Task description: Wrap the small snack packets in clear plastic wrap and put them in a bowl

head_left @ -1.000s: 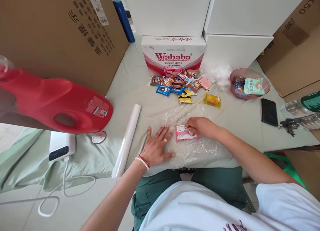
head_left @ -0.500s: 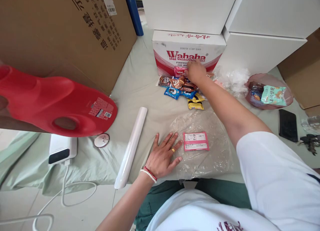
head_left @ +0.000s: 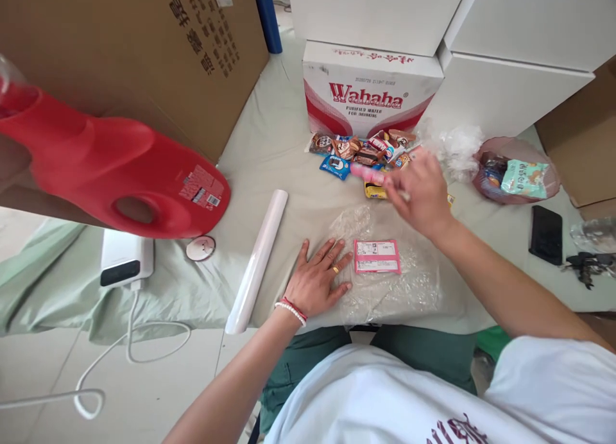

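My left hand (head_left: 317,279) lies flat, fingers spread, on the left edge of a clear plastic sheet (head_left: 409,290) on the green cloth. A pink snack packet (head_left: 376,256) lies label-up on that sheet just right of my left fingers. My right hand (head_left: 418,190) hovers above the sheet's far side, fingers closed on a pink wrapped snack (head_left: 366,172) that sticks out to the left. Behind it lies a pile of several small snack packets (head_left: 359,152) in front of a red-and-white Wahaha carton (head_left: 369,90).
A white roll (head_left: 257,262) lies left of my hand. A big red jug (head_left: 115,174) juts in at the left above a white power bank (head_left: 126,258) with a cable. At the right are crumpled plastic (head_left: 455,144), a pink bowl (head_left: 517,171), a black phone (head_left: 545,235), keys (head_left: 584,264).
My right hand left the pink packet on the sheet, reached to the snack pile by the carton, and has come back toward the sheet holding a pink wrapped snack. My left hand stayed flat.
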{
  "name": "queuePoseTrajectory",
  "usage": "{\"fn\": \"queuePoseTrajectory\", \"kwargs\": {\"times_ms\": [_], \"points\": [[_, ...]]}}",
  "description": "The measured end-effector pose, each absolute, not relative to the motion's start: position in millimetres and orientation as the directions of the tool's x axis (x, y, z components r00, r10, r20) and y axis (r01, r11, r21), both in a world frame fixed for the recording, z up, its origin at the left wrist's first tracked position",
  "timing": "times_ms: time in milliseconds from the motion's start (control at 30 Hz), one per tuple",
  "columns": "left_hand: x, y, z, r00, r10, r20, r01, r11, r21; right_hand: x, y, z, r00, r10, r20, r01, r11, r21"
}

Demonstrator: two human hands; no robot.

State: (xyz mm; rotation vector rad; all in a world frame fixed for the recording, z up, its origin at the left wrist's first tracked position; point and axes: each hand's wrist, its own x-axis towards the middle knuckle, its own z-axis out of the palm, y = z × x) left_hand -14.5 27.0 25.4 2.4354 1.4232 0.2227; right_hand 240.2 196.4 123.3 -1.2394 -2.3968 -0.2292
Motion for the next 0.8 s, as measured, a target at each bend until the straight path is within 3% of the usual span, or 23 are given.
{"fn": "queuePoseTrajectory", "kwargs": {"times_ms": [167,233,333,500,633,800], "points": [[-12.4,26.4,26.0,0.498,0.867,-0.026,0.831,-0.468,0.300,267.2,90.6,90.1,-0.735,0.653,0.182,0.661,0.750,-0.022],[-11.4,26.5,26.5,0.499,0.866,-0.032,0.837,-0.473,0.275,267.8,80.8,83.1,-0.739,0.670,0.069,0.663,0.742,-0.097],[-10.2,26.7,26.1,0.500,0.865,-0.039,0.843,-0.475,0.253,263.1,87.8,79.2,-0.718,0.696,0.010,0.681,0.705,-0.198],[-9.4,26.6,22.0,0.471,0.882,-0.021,0.858,-0.453,0.242,251.6,99.2,73.7,-0.732,0.670,-0.126,0.677,0.693,-0.249],[-9.8,26.2,20.5,0.462,0.887,-0.013,0.865,-0.448,0.227,253.9,92.7,67.8,-0.719,0.685,-0.119,0.690,0.682,-0.244],[-11.6,26.6,21.6,0.473,0.881,-0.036,0.863,-0.454,0.222,266.0,91.9,60.4,-0.726,0.684,-0.077,0.665,0.669,-0.332]]}}
